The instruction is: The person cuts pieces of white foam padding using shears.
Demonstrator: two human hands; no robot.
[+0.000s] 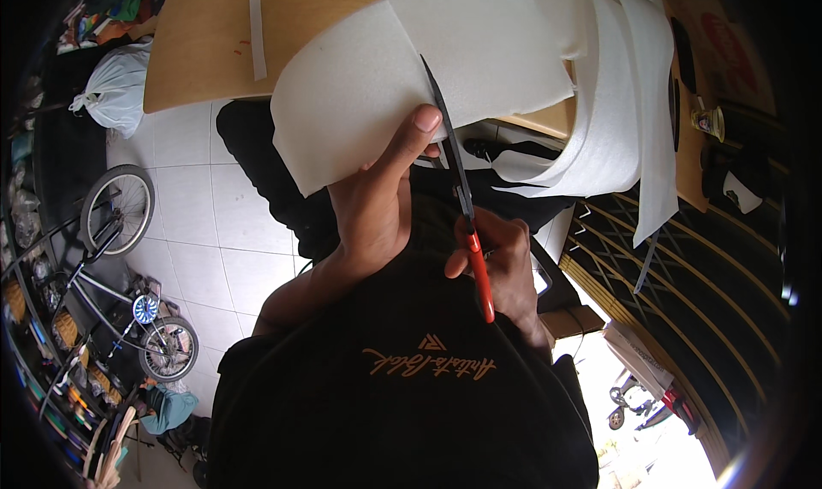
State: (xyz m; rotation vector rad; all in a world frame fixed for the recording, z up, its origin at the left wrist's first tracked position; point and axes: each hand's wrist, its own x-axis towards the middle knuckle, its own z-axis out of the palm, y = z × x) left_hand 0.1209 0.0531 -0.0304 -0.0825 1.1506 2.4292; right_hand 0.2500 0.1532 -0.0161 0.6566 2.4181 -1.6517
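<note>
My left hand (377, 193) pinches the near edge of a white, soft-looking sheet (342, 95), its thumb on top and its fingers mostly hidden underneath. In my right hand (511, 262) is a pair of scissors (454, 151) with dark blades and red handles. The blades point away from me and lie at the sheet, just right of my left thumb, with the upper blade showing over the white surface. A thin line runs through the sheet beyond the blade tip. To the right, the material hangs in loose folds over the table's edge.
The wooden table (201, 48) bears a narrow white strip (257, 37). A small yellow cup (709, 122) stands at the right. On the tiled floor at left are a bicycle (116, 292) and a tied white bag (116, 86). A folding metal gate (685, 292) is at right.
</note>
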